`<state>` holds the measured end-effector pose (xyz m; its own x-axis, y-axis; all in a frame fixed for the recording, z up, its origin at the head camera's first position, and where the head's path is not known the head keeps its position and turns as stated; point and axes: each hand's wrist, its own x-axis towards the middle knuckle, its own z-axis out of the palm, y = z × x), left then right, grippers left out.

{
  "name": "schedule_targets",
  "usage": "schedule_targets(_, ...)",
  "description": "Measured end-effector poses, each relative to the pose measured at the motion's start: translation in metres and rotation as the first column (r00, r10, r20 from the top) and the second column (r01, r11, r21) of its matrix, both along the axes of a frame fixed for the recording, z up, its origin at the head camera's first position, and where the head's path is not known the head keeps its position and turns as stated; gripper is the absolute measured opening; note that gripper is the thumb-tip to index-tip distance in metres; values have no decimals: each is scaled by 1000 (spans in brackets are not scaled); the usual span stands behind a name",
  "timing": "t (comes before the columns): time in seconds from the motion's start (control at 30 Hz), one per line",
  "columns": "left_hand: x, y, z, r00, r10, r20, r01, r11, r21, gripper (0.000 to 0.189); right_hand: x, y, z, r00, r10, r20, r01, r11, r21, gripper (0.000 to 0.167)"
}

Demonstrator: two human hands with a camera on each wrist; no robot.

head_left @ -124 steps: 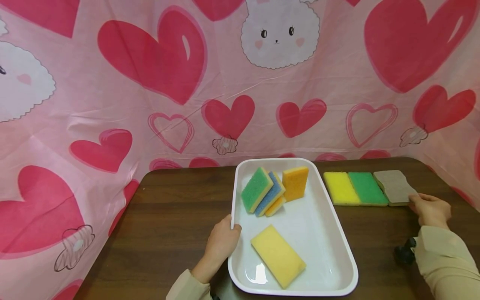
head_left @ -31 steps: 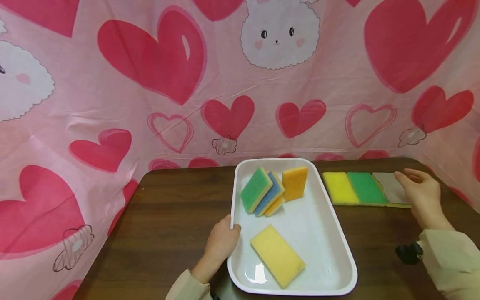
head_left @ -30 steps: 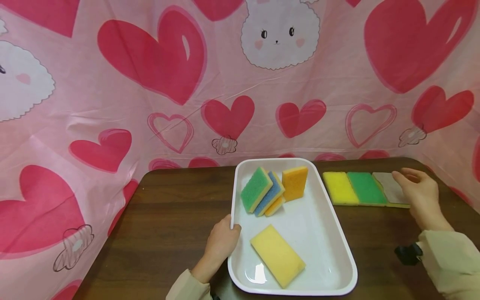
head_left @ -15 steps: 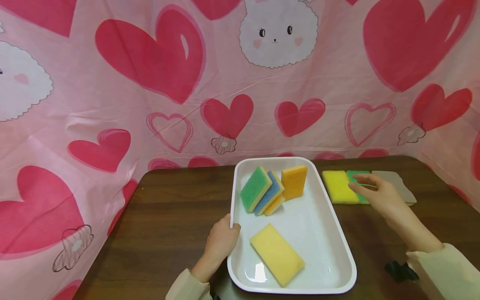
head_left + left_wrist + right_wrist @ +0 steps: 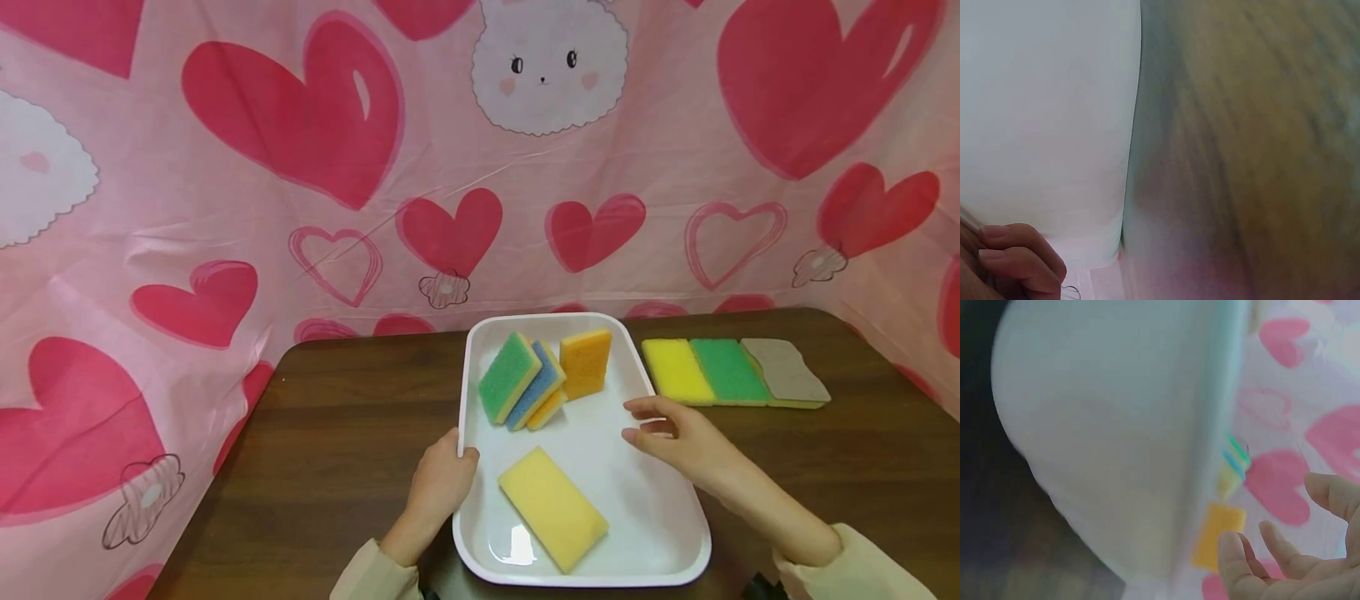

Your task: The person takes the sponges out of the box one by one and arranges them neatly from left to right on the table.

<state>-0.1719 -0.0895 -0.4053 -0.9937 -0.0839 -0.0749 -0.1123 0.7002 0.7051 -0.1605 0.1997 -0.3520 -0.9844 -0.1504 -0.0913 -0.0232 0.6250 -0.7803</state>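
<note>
My left hand (image 5: pixel 442 477) grips the left rim of a white tray (image 5: pixel 660 533), its fingers curled at the tray's wall in the left wrist view. Over the tray's right side hovers my right hand (image 5: pixel 678 435), fingers spread and holding nothing. Inside the tray, a green sponge (image 5: pixel 510 377), a blue sponge (image 5: pixel 537 392) and a small orange sponge (image 5: pixel 547 410) lean together at the back left. An orange sponge (image 5: pixel 586 364) stands on edge beside them. Nearer the front lies a flat yellow sponge (image 5: pixel 553 508).
On the dark wooden table (image 5: pixel 337 433), right of the tray, a row holds a bright yellow sponge (image 5: pixel 678 371), a green sponge (image 5: pixel 729 371) and a grey wavy-edged sponge (image 5: pixel 785 371). Behind the table hangs a pink heart-patterned cloth (image 5: pixel 450 167).
My right hand has let go of the grey sponge at the row's right end and moved left over the tray. The left hand keeps its hold on the rim.
</note>
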Motion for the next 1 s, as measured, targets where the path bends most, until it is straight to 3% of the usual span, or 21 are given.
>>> schedule_targets(0.37,0,-1,-1,1000,2,1,-2,1000,2,30,16,-30,-29,996,88,34,-88,996,1,43)
schedule_targets(0.63,0,-2,-2,1000,2,8,-2,1000,7,30,23,-42,-50,977,215,9,-215,975,56,47)
schedule_targets(1.0,-1,-1,-1,1000,1,7,-1,1000,2,31,27,-54,-62,976,220,4,-217,962,164,51)
